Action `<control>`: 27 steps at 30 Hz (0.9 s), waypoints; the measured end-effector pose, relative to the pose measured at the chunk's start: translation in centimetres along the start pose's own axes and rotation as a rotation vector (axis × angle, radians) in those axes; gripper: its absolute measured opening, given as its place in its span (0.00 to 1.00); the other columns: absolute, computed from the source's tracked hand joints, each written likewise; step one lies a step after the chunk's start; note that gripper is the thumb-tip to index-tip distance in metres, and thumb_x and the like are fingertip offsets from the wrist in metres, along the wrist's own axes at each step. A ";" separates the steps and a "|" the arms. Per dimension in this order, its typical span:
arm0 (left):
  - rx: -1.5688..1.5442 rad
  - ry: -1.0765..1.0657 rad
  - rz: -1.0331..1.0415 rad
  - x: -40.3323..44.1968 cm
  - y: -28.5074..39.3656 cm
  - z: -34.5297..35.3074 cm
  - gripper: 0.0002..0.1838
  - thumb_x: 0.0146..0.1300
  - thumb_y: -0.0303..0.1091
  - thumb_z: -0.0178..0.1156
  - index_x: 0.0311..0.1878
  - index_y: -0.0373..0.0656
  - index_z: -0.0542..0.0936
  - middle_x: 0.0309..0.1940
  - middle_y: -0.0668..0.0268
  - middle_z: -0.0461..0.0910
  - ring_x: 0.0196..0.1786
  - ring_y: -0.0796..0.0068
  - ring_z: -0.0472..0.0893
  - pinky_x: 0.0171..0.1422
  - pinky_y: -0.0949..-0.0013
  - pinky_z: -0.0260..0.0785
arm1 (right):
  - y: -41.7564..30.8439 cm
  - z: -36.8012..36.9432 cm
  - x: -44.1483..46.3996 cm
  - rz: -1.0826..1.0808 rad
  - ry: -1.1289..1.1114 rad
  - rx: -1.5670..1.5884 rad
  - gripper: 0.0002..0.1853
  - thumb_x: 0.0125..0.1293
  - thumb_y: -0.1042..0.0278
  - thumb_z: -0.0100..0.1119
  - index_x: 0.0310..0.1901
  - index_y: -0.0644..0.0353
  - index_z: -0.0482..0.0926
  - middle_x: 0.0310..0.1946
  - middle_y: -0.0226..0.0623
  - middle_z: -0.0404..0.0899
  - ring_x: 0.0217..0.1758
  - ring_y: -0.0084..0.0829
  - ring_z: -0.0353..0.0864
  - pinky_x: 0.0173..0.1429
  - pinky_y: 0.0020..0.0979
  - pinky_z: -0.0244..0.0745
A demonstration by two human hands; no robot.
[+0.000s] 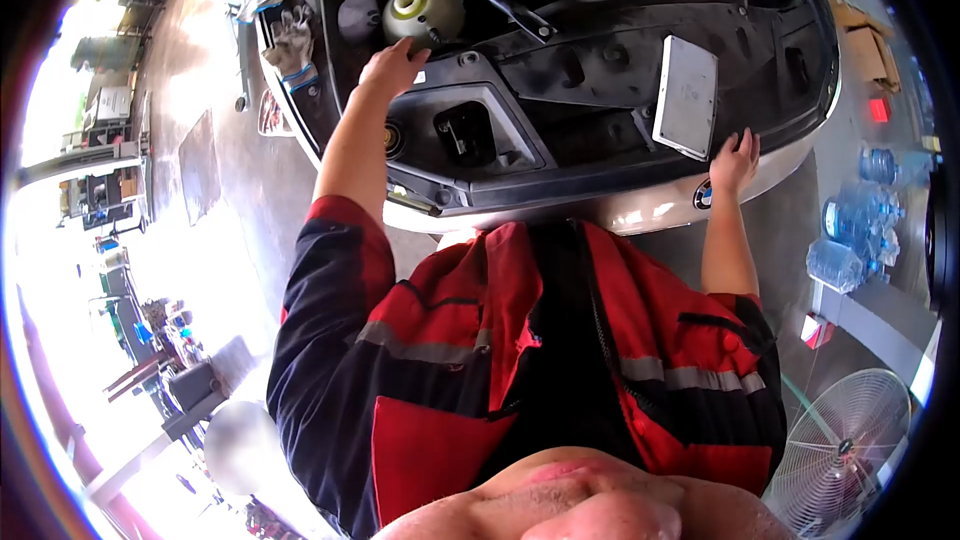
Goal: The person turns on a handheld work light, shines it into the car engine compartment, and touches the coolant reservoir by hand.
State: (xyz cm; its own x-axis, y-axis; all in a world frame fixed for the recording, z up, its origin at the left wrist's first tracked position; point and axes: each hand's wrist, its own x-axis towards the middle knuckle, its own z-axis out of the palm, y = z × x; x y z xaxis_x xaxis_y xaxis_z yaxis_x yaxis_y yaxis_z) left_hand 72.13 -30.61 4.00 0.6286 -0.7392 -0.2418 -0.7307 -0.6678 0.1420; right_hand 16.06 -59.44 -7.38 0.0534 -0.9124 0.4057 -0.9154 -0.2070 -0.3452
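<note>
Workshop floor (212,70) seen by eng bay (560,70); pale tank (442,12) prob being felt by L hand (391,69), grip unclear; R hand (736,164) rested loose nr grey box (686,97); steady touch needed

Just ahead of the left hand (395,70), the reservoir (445,12) is smooth, pale plastic; left of that hand, the gloves (292,46) are rough knit cloth. Beside the right hand (736,162), the flat case (686,97) looks smooth and silvery, the bumper (640,214) glossy.
</note>
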 end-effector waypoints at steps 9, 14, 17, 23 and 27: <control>-0.007 0.008 -0.102 3.2 5.5 1.6 0.39 0.70 0.66 0.45 0.74 0.48 0.66 0.68 0.49 0.69 0.68 0.47 0.71 0.72 0.56 0.64 | 0.1 0.2 0.0 0.025 0.013 -0.048 0.22 0.72 0.52 0.51 0.64 0.49 0.76 0.71 0.38 0.68 0.73 0.42 0.66 0.73 0.44 0.61; -0.073 0.073 -0.128 2.5 5.2 2.9 0.37 0.69 0.65 0.46 0.74 0.52 0.66 0.69 0.54 0.68 0.70 0.50 0.69 0.73 0.55 0.63 | 0.3 0.2 0.0 -0.006 0.026 -0.017 0.22 0.71 0.53 0.52 0.63 0.49 0.76 0.70 0.39 0.69 0.73 0.43 0.66 0.73 0.44 0.61; -0.080 0.096 -0.120 2.3 5.0 3.1 0.37 0.69 0.65 0.46 0.73 0.53 0.67 0.68 0.54 0.69 0.70 0.51 0.69 0.72 0.56 0.64 | 0.5 0.5 0.1 -0.015 0.031 -0.028 0.22 0.71 0.53 0.52 0.64 0.49 0.76 0.70 0.40 0.69 0.73 0.43 0.67 0.73 0.44 0.61; -0.067 0.070 -0.111 2.1 5.1 2.9 0.35 0.70 0.64 0.44 0.72 0.54 0.69 0.69 0.58 0.70 0.70 0.52 0.68 0.73 0.55 0.62 | 0.2 0.1 0.1 0.015 0.003 -0.019 0.23 0.72 0.52 0.51 0.64 0.49 0.76 0.71 0.38 0.68 0.74 0.42 0.65 0.74 0.43 0.59; -0.033 0.102 -0.072 2.0 4.9 3.3 0.32 0.71 0.64 0.43 0.68 0.54 0.73 0.66 0.59 0.74 0.71 0.54 0.68 0.74 0.56 0.60 | -0.1 -0.2 0.1 0.035 -0.019 -0.007 0.23 0.72 0.51 0.51 0.65 0.49 0.75 0.72 0.37 0.67 0.74 0.42 0.64 0.74 0.44 0.59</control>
State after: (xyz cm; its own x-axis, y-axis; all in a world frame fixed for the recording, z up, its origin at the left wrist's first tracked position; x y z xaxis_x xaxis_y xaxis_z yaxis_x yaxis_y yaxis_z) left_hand 68.97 -35.08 1.08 0.7044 -0.6928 -0.1542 -0.6742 -0.7211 0.1598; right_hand 16.11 -59.41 -7.17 0.0286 -0.9256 0.3773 -0.9195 -0.1725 -0.3533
